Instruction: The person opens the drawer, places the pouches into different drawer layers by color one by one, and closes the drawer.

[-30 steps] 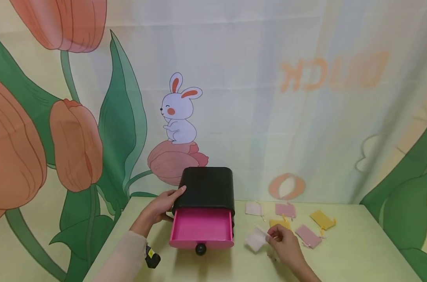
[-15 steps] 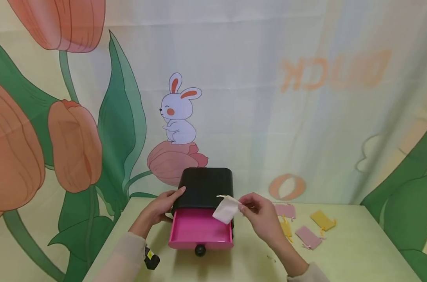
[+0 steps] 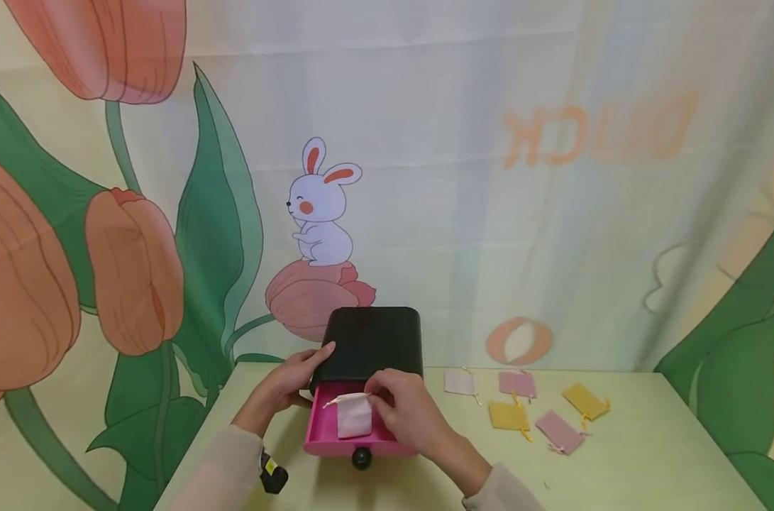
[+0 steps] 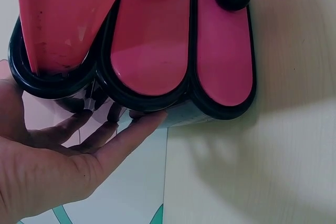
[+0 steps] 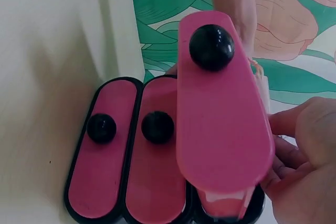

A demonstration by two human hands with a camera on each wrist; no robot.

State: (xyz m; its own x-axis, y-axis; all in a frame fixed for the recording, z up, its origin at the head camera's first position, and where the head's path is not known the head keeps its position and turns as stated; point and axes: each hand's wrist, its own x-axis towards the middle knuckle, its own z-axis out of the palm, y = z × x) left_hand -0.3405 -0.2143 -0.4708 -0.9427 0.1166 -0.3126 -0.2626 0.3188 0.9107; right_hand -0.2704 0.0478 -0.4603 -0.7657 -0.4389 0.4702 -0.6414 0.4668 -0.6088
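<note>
White pouch [image 3: 355, 417] has moved left, over pulled-out pink drawer [image 3: 323, 426]; right hand [image 3: 412, 408] pinches its top corner. Left hand [image 3: 293, 377], fingers spread, presses black cabinet [image 3: 374, 341].

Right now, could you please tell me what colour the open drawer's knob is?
The knob is glossy black, showing best in the right wrist view.

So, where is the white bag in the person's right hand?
In the head view, the bag is in or just above the open drawer, left of the right hand.
</note>
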